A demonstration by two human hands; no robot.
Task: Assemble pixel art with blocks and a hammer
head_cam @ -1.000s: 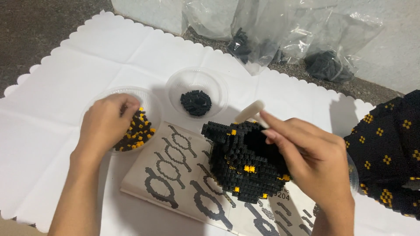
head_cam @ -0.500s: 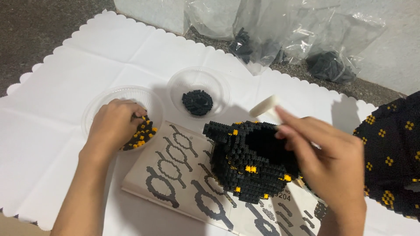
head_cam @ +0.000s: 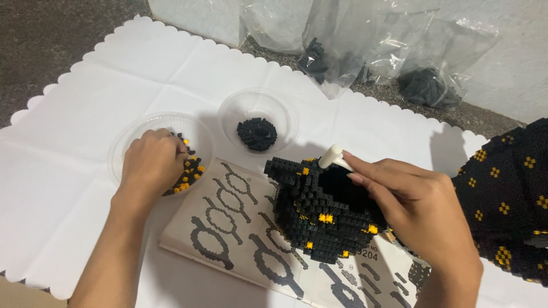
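Left hand (head_cam: 149,168) down in the clear plastic bowl (head_cam: 128,142) at left, fingers curled into the small black and yellow bricks (head_cam: 189,171) – pinch itself hidden, cannot tell if one is held. Second clear bowl (head_cam: 279,108) just right, black bricks (head_cam: 257,133) only, untouched. Black brick model (head_cam: 317,214) on the instruction sheet (head_cam: 228,228), right of both bowls. Right hand (head_cam: 419,208) on model's far side, fingers closed on a white tool (head_cam: 333,156) – long axis pointing up-left over the model's open top.
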